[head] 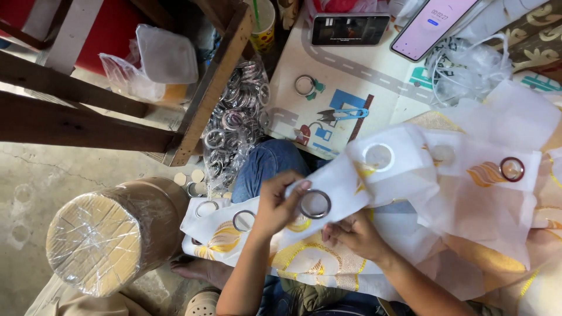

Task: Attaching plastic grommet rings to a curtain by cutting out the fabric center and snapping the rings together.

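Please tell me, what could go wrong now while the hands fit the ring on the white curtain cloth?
1. The left hand pinches the metal ring at its edge only; it might sit off-centre on the curtain cloth.
2. The right hand is under the fold, so a fingertip could get caught.
3. The blue snips lie open-pointed near the loose cloth, which might snag.

Left hand [275, 205] pinching metal ring [315, 203] onto white curtain fabric [468, 193], right hand [354, 234] supporting beneath, bag of rings [234, 123] lying nearby

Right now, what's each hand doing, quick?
Left hand: pinching a metal ring against the white curtain fabric.
Right hand: gripping the fabric from below.
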